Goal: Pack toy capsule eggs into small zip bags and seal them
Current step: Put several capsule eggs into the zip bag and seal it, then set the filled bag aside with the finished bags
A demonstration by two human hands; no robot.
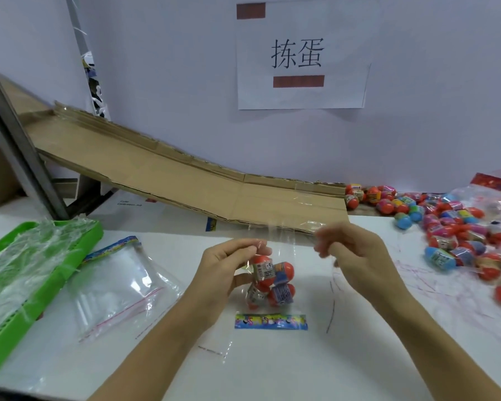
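Holding a clear bag up over the white table, both hands pinch its top edge: the left hand grips the left corner between thumb and curled fingers, and the right hand grips the right corner the same way. The right fingertips are blurred, so the exact pinch is hard to make out. Inside the bag sit four orange eggs, bunched at its left side against the left palm; the bag's own outline is nearly invisible apart from glints and a colourful printed strip lying on the table.

A heap of loose eggs covers the table's right side, running out of frame. More empty bags lie to the left, beside a green basket draped in crinkled plastic and cut off by the edge. A cardboard ramp slopes down along the pale wall, which carries a paper sign with two characters and two dark red blocks. Pen scribbles mark the tabletop at right.
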